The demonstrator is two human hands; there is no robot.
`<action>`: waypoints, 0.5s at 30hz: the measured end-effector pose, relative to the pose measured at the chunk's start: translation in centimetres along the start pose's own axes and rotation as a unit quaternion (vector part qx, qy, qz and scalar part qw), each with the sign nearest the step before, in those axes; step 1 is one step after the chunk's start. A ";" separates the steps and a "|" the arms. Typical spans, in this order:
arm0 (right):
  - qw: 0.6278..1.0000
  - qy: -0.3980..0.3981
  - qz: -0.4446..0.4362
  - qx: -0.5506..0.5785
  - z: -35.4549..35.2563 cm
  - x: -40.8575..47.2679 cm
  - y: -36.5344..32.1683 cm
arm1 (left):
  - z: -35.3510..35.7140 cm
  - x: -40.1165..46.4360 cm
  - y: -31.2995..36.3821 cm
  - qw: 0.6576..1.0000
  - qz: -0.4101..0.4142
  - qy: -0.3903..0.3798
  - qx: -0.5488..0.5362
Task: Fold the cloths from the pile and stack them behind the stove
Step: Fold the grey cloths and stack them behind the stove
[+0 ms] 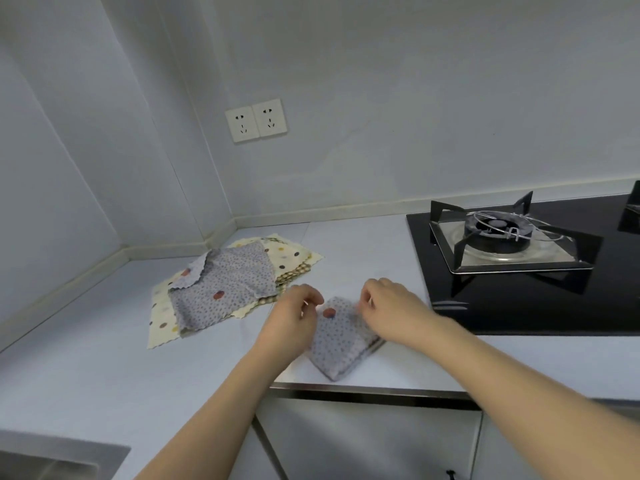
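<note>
Both hands, left (300, 308) and right (388, 306), pinch the far corners of a folded grey dotted cloth (341, 341) on the white table (104, 358), apparently squaring its fold; the unfolded pile (221, 285) lies left of them.

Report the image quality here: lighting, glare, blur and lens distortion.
Head view: even, soft light with only faint shadows; mild reflections on the black stove; both hands, left and right, and the folded cloth look slightly motion-blurred; the pile is sharper; wide-angle distortion bends the wall edges and the counter lines.
</note>
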State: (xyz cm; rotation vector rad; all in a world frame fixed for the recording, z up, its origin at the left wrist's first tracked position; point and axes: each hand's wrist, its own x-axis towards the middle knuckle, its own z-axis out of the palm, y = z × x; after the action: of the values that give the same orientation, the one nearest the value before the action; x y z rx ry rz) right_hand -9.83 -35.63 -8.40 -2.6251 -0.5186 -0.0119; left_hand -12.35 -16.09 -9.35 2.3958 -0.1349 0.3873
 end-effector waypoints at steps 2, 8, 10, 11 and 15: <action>0.997 -0.006 0.020 -0.081 2.5 -0.7 -0.7 | 1.7 0.1 -1.5 0.995 0.023 -0.046 0.088; 0.988 0.020 0.024 -0.149 5.5 -1.9 0.4 | 3.0 -0.8 -3.4 0.973 0.031 -0.061 0.222; 0.988 0.050 0.020 -0.147 5.5 -1.9 0.5 | 3.1 -0.6 -3.2 0.969 0.000 -0.047 0.244; 0.987 0.071 0.025 -0.142 5.6 -1.9 0.5 | 3.0 -0.4 -3.1 0.969 -0.015 -0.046 0.243; 0.971 0.158 0.118 -0.135 5.3 -2.5 0.1 | 1.3 1.1 -1.4 0.965 -0.131 -0.156 0.168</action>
State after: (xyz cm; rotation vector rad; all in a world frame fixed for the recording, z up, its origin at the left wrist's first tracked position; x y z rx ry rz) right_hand -12.56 -34.22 -13.42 -2.8540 -0.0968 -0.4465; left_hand -10.73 -15.84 -10.83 2.7506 0.1165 -0.1029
